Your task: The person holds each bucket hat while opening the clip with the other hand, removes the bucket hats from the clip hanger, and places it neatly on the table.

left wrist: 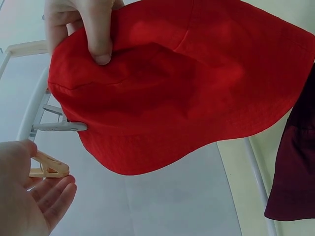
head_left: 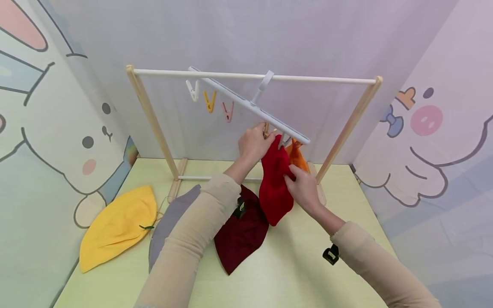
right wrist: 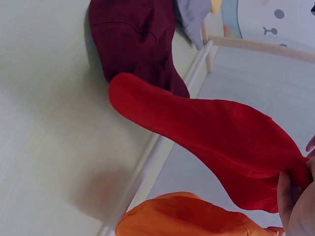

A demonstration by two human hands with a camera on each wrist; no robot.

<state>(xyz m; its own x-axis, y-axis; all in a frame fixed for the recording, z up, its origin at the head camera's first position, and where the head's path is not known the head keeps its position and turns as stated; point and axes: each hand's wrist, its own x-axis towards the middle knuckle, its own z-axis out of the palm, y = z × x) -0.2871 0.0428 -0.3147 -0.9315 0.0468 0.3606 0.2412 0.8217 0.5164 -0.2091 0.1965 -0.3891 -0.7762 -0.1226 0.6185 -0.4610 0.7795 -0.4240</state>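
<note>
A red bucket hat (head_left: 275, 188) hangs beneath the white clip hanger (head_left: 246, 102), with a grey clothespin (left wrist: 64, 126) biting its edge. My right hand (head_left: 304, 188) pinches the hat's fabric, thumb on the near face in the left wrist view. My left hand (head_left: 254, 143) pinches a tan clothespin (left wrist: 51, 166) just beside the grey one, its tip apart from the red cloth. Behind the red hat, an orange hat (right wrist: 182, 216) hangs near the hanger's low end. The hanger tilts down to the right, its hook (head_left: 265, 79) over the rack's rail.
White, yellow and pink clothespins (head_left: 227, 112) dangle from the hanger's left half. The wooden rack (head_left: 152, 115) stands on a pale table (head_left: 308, 265). A yellow hat (head_left: 119, 226), a grey-purple hat (head_left: 169, 218) and a maroon hat (head_left: 242, 235) lie on the table. Cartoon-printed cloth walls enclose it.
</note>
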